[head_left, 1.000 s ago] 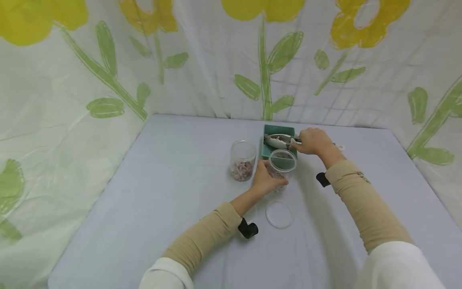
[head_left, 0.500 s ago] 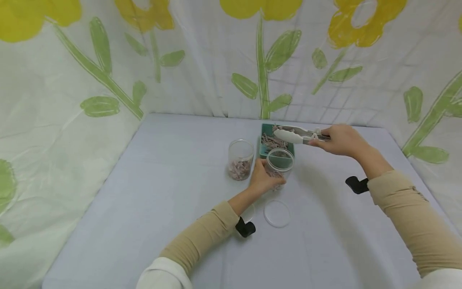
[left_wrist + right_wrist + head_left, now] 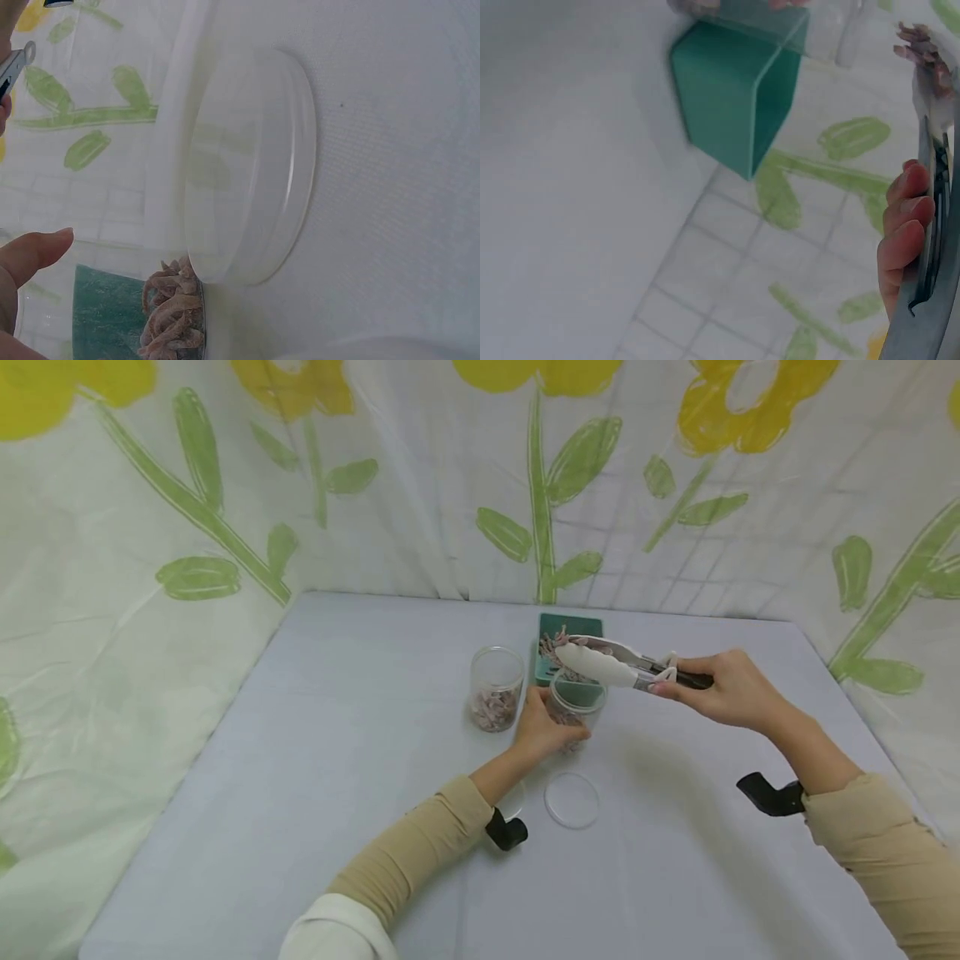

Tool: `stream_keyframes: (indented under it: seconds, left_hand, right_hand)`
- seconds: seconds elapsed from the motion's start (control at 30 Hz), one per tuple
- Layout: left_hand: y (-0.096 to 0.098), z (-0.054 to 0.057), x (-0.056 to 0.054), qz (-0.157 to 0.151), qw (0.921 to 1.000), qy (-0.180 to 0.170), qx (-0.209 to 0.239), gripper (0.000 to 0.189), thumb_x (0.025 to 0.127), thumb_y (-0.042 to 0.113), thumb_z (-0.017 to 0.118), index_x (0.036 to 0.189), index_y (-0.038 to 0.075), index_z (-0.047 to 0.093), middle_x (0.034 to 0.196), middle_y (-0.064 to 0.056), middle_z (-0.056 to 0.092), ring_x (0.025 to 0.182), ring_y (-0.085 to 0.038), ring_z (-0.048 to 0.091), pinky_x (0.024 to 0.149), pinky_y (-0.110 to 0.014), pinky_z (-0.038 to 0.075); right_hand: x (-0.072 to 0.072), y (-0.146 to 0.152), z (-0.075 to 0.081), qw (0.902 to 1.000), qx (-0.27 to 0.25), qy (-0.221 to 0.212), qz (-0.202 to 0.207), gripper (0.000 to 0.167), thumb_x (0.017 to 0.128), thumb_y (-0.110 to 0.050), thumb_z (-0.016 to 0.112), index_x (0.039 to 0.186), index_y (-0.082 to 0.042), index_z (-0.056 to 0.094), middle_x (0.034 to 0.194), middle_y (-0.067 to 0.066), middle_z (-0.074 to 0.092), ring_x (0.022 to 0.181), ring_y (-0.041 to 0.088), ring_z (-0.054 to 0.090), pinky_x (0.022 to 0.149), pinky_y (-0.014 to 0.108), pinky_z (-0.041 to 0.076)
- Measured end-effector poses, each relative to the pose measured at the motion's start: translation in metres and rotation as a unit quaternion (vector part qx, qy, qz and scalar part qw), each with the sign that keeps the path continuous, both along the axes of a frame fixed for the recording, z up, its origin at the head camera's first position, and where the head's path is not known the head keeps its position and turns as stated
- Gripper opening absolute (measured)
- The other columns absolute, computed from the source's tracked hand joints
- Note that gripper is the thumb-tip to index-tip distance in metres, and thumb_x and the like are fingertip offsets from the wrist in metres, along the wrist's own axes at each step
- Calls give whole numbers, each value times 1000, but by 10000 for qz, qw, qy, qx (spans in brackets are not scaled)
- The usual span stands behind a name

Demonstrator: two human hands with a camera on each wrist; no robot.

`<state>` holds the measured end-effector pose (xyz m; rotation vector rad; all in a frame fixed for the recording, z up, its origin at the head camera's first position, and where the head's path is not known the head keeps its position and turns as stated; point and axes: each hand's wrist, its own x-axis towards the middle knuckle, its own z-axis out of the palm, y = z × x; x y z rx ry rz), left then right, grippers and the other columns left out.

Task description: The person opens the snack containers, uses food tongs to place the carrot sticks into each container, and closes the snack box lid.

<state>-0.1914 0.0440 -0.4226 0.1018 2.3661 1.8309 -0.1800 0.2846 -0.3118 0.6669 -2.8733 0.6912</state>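
My left hand [image 3: 542, 732] grips a clear round jar [image 3: 581, 698] that has pinkish-brown strips in its lower part. Above and behind its mouth, white-tipped tongs [image 3: 603, 667] hold a clump of the same strips [image 3: 562, 640]. My right hand [image 3: 738, 692] grips the tongs by their handles, out to the right of the jar. In the right wrist view, fingers [image 3: 904, 244] wrap along the metal arms. Behind the jar stands a green rectangular container [image 3: 576, 625], partly hidden by the tongs, with more strips inside.
A second clear jar [image 3: 497, 672] with strips in its bottom stands left of my left hand. A clear round lid [image 3: 572, 800] lies nearer me on the table [image 3: 360, 760]. Another lid [image 3: 516, 800] shows partly beside my left wrist. A flower-painted sheet [image 3: 405, 527] hangs behind.
My right hand has lifted the tongs out of the green container with strips, drawn back to the right, then come nearer the jar. My left hand stays on the jar.
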Motion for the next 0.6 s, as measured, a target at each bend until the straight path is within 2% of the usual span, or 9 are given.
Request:
stream_keyframes:
  seconds: [0.13,0.27,0.47,0.6]
  left_hand:
    - [0,0,0,35,10000,-52,54,71,72,7,86,125,3,39,125,-13,48,120,-26,48,100,-37,41]
    - [0,-1,-1,52,10000,-57,53,71,72,8,86,125,3,39,125,-13,48,119,-26,48,99,-37,42]
    - [1,-1,-1,40,9999,-133,86,70,73,9,86,125,5,39,124,-11,48,118,-25,49,99,-37,42]
    - [0,-1,-1,8,10000,-68,62,70,72,9,86,125,4,40,123,-11,49,116,-25,50,97,-36,43]
  right_hand:
    - [9,-3,-24,9988,-440,-162,-148,46,87,-27,74,109,12,68,61,-2,61,49,3,40,45,24,35]
    - [14,-3,-40,9979,-564,-220,-214,39,88,-25,73,104,11,69,57,-5,51,49,3,39,45,24,33]
    - [18,4,-41,9970,-441,-477,-414,47,88,-28,73,112,12,66,61,-4,53,51,5,39,47,24,34]
    - [19,8,-38,9972,-339,-525,-411,45,88,-29,73,111,9,67,63,-3,53,52,6,40,47,24,34]
